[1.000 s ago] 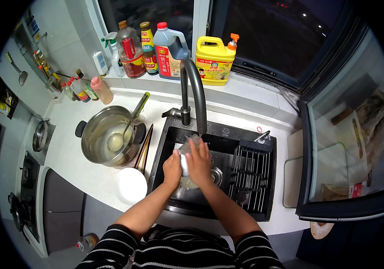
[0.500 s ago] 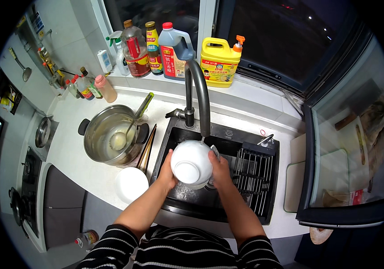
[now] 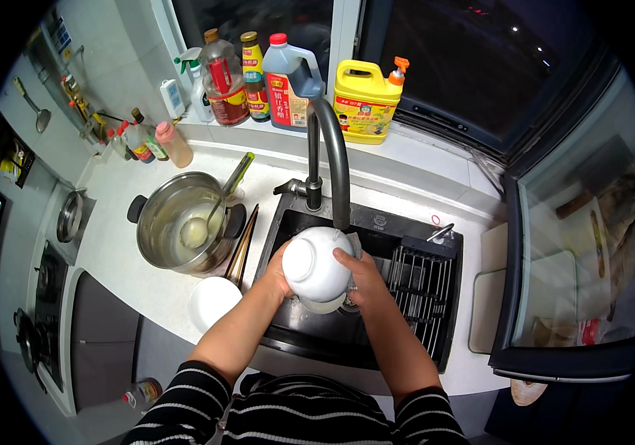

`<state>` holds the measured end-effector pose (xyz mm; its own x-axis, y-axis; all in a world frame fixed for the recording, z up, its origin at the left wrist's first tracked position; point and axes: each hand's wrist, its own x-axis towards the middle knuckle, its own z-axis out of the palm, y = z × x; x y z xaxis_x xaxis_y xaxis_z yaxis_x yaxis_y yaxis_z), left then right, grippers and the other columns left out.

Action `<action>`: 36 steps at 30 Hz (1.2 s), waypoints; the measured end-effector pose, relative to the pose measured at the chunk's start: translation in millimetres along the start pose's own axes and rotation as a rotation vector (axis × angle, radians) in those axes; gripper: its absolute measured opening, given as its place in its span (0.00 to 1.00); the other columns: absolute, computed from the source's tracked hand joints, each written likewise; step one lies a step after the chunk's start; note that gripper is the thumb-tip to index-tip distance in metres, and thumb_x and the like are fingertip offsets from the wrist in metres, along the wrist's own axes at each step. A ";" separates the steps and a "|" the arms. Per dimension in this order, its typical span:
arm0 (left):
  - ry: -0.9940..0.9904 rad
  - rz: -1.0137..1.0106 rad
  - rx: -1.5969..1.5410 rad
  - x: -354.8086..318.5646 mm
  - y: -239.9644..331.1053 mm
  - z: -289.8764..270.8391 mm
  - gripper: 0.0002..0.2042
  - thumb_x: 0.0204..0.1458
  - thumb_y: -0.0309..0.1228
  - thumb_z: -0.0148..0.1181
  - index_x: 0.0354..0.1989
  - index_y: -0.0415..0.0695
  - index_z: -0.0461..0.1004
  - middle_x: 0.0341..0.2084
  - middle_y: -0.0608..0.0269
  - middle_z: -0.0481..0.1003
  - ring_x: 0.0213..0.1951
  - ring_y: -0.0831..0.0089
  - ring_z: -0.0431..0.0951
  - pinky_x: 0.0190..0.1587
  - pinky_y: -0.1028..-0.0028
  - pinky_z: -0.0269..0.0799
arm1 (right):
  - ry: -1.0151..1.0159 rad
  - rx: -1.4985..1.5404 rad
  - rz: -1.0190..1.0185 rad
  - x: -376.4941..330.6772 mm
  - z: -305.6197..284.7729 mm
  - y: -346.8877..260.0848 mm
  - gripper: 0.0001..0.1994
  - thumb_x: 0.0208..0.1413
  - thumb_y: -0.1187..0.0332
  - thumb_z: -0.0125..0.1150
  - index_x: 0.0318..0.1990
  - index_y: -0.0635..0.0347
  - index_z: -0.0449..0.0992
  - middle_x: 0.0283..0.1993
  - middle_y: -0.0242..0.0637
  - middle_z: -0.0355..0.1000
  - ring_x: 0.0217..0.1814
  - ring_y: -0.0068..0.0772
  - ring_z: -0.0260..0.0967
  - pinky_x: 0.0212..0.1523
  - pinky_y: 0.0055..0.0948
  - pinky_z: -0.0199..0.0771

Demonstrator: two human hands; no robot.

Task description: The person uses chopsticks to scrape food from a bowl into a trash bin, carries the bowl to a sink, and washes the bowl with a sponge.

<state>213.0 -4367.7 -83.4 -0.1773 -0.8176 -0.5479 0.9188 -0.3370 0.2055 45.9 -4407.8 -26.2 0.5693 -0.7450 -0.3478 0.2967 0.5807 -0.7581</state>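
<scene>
A white bowl is held upside down over the black sink, beneath the faucet. It is clasped from both sides: left hand cupped underneath, right hand curled around its rim.

Home kitchen — sink, stove

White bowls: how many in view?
2. One white bowl is held upside down over the sink by the left hand and right hand; a second bowl sits on the counter left of the sink. Others may be hidden in the basin.
</scene>
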 end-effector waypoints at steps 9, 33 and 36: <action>0.310 0.207 0.318 8.8 1.3 2.7 0.19 0.52 0.45 0.55 0.38 0.38 0.74 0.32 0.56 0.76 0.32 0.63 0.77 0.37 0.65 0.75 | 0.383 -0.384 0.102 40.4 -39.1 22.3 0.27 0.48 0.51 0.62 0.46 0.67 0.70 0.42 0.43 0.71 0.43 0.33 0.70 0.45 0.29 0.68; 0.631 0.950 1.368 -4.4 -62.6 23.8 0.43 0.44 0.47 0.63 0.61 0.32 0.47 0.54 0.40 0.59 0.56 0.52 0.61 0.60 0.66 0.53 | 0.311 0.617 0.041 20.6 -18.3 38.6 0.26 0.58 0.50 0.47 0.57 0.57 0.61 0.58 0.40 0.61 0.61 0.45 0.57 0.59 0.51 0.56; 0.478 0.797 0.890 -4.4 -61.1 28.9 0.46 0.40 0.40 0.69 0.61 0.34 0.44 0.55 0.44 0.58 0.55 0.53 0.63 0.58 0.63 0.58 | 0.222 0.561 -0.006 13.0 -15.7 42.7 0.26 0.58 0.49 0.45 0.57 0.57 0.60 0.58 0.40 0.60 0.60 0.44 0.58 0.60 0.49 0.56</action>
<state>147.4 -4357.0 -70.1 0.6223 -0.7509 -0.2210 0.1290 -0.1801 0.9752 54.0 -4397.8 -71.7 0.4111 -0.7642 -0.4970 0.6928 0.6162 -0.3745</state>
